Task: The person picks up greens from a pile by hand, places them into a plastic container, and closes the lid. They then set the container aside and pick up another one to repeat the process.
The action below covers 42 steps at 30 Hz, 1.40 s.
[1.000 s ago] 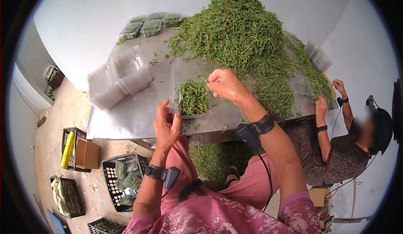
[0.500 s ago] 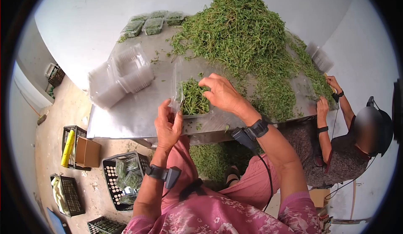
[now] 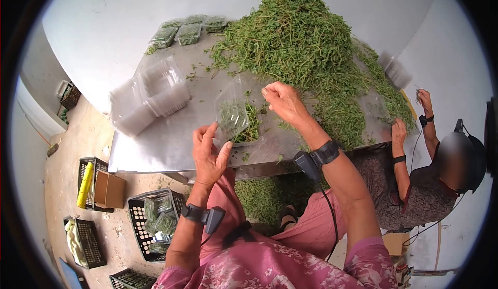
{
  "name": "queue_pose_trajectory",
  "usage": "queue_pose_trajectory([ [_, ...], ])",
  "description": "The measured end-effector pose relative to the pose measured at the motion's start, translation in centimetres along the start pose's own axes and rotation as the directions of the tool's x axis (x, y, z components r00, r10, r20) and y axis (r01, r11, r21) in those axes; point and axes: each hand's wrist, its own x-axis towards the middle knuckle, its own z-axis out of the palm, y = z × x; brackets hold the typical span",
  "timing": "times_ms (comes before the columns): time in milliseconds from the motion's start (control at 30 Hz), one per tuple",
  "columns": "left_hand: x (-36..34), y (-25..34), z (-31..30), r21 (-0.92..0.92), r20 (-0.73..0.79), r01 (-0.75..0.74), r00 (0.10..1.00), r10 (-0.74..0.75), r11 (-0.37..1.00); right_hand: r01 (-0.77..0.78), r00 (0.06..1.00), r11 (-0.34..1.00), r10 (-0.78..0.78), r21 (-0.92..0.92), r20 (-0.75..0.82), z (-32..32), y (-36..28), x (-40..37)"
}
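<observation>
A clear plastic clamshell box (image 3: 251, 128) filled with green leafy stems sits near the table's front edge. Its transparent lid (image 3: 233, 113) is tilted over the greens, partly closed. Close against the left side of the box is my left hand (image 3: 208, 156), thumb and fingers apart; its fingertips are at the lid's edge, though contact is hard to make out. My right hand (image 3: 288, 106) is raised to the right of the box, fingers curled in against the thumb. Whatever it may be pinching is too small to tell.
A large heap of greens (image 3: 295, 40) covers the table's back and right. Stacked empty clamshells (image 3: 148, 94) stand left, with filled boxes (image 3: 189, 32) behind. A co-worker (image 3: 425, 185) handles stems at right. Crates, including one with filled packs (image 3: 155, 221), are on the floor.
The box's lid has swung from upright down over the greens. My right hand has drawn away from the greens to the right. My left hand's fingers have spread. The co-worker's far hand has risen.
</observation>
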Motion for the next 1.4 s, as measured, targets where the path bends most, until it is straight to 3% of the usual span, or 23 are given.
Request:
queue_pose_trajectory([
  [67, 0.2, 0.6, -0.4, -0.035, 0.058, 0.038, 0.998, -0.036, 0.999, -0.124, 0.992, 0.989, 0.122, 0.084, 0.025, 0.2, -0.9, -0.7],
  [167, 0.2, 0.0, -0.3, 0.015, 0.100, -0.098, 0.990, 0.096, 0.995, -0.163, 0.984, 0.985, 0.159, 0.051, 0.077, 0.7, -0.9, -1.0],
  [267, 0.2, 0.5, -0.2, 0.013, 0.110, -0.046, 0.993, 0.044, 0.999, -0.105, 0.989, 0.988, 0.116, -0.115, 0.092, 1.4, -0.2, -1.0],
  [367, 0.3, 0.6, -0.2, 0.035, 0.102, -0.076, 0.992, 0.072, 0.996, -0.164, 0.970, 0.974, 0.188, -0.154, 0.156, 2.6, 1.1, -1.3],
  [467, 0.2, 0.6, 0.1, 0.012, 0.084, -0.031, 0.996, 0.029, 0.999, -0.348, 0.901, 0.933, 0.305, 0.094, 0.310, 2.9, -0.2, -3.0],
  [567, 0.5, 1.4, -0.2, 0.005, 0.113, 0.066, 0.991, -0.066, 0.998, -0.337, 0.917, 0.928, 0.285, 0.159, 0.281, 3.5, 0.5, -3.3],
  [700, -0.2, 1.4, 0.4, -0.019, 0.116, 0.050, 0.992, -0.048, 0.999, -0.310, 0.941, 0.905, 0.250, 0.290, 0.227, 3.3, 1.4, -3.3],
  [800, -1.6, 3.9, 1.0, -0.091, 0.184, 0.077, 0.981, -0.059, 0.993, -0.324, 0.916, 0.866, 0.186, 0.380, 0.356, 0.9, 3.1, -2.1],
  [900, -2.4, 5.3, 1.3, -0.150, 0.287, -0.013, 0.956, 0.056, 0.989, -0.333, 0.891, 0.852, 0.144, 0.404, 0.430, -1.0, 4.6, -1.4],
  [1033, -0.4, 5.8, 0.8, -0.091, 0.114, -0.116, 0.985, 0.126, 0.989, -0.310, 0.885, 0.867, 0.113, 0.390, 0.451, -2.0, 5.1, -1.5],
  [1133, 2.8, 4.7, 0.1, -0.023, 0.018, -0.064, 0.998, 0.065, 0.998, -0.288, 0.883, 0.891, 0.106, 0.350, 0.457, -2.6, 3.8, -1.9],
  [1233, 5.6, 2.1, 0.7, -0.145, 0.026, 0.170, 0.985, -0.168, 0.975, -0.250, 0.890, 0.902, 0.071, 0.351, 0.450, -2.3, 3.7, -2.0],
  [1333, 8.0, -0.4, 1.3, -0.127, 0.251, 0.457, 0.874, -0.417, 0.880, -0.239, 0.886, 0.908, 0.060, 0.343, 0.459, -2.3, 2.7, -2.1],
  [1400, 8.7, -0.5, 1.6, -0.083, 0.366, 0.507, 0.816, -0.447, 0.858, -0.240, 0.882, 0.912, 0.061, 0.334, 0.468, -2.2, 2.4, -2.2],
])
